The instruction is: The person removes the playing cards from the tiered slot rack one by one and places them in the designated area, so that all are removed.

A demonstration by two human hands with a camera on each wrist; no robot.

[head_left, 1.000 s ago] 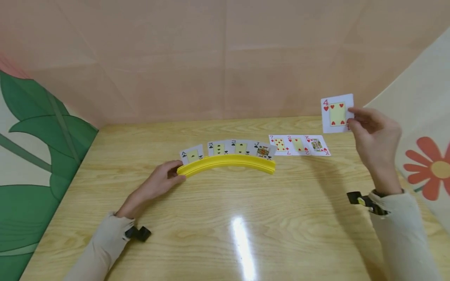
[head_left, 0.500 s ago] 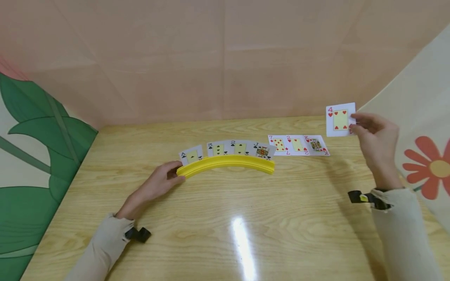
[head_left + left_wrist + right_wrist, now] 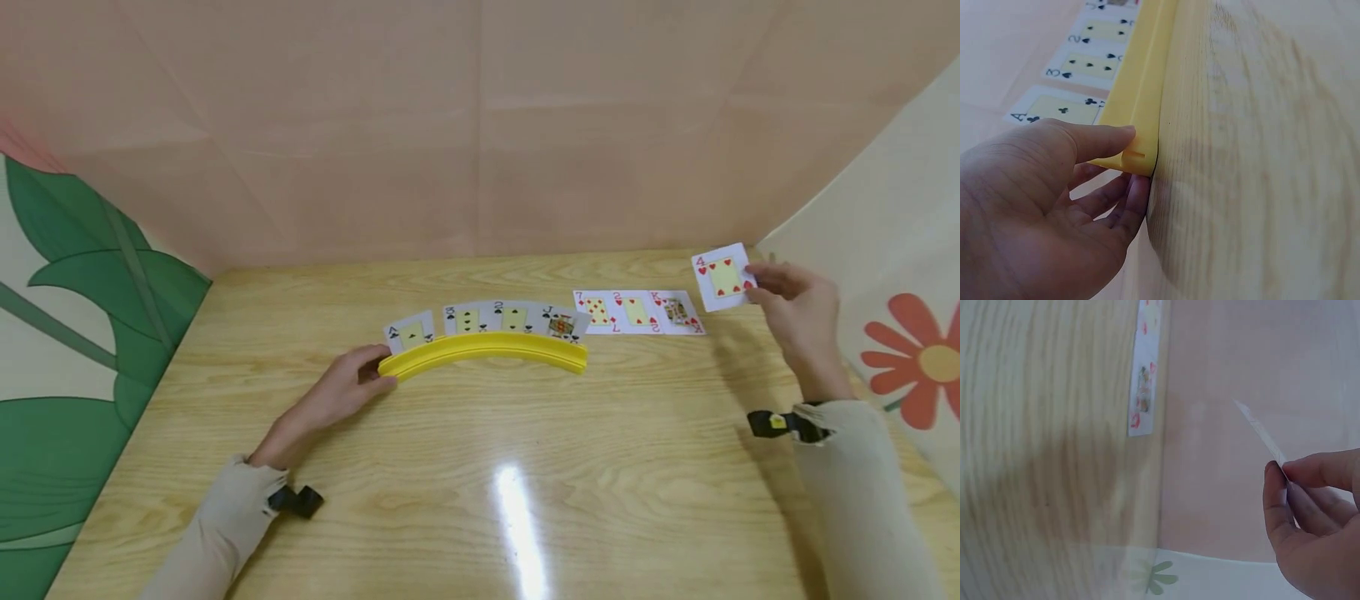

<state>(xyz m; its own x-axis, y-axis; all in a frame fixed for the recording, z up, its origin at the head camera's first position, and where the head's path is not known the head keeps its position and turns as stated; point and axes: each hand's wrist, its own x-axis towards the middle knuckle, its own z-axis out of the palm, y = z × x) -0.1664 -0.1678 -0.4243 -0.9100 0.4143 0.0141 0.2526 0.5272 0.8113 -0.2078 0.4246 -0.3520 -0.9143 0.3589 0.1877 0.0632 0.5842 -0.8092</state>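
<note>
My left hand point(image 3: 343, 383) grips the left end of a curved yellow card holder point(image 3: 487, 343), thumb in front and fingers behind. Standing in its slot are an ace of clubs point(image 3: 409, 333), a three of spades point(image 3: 466, 317), a two of spades point(image 3: 514, 316) and a jack of spades point(image 3: 561, 322). At the right, my right hand point(image 3: 802, 317) pinches a four of hearts point(image 3: 723, 277) by its right edge, above the table. In the right wrist view that playing card shows almost edge-on between thumb and fingers.
A seven of diamonds point(image 3: 594, 312), a two of hearts point(image 3: 633, 312) and a king of hearts point(image 3: 675, 312) lie overlapping in a row on the wooden table point(image 3: 390, 500), right behind the holder's right end. A pinkish cloth wall point(image 3: 480, 150) rises behind the table.
My right hand has come down towards the table with the four of hearts, which now tilts more. My left hand and the card holder have stayed in place.
</note>
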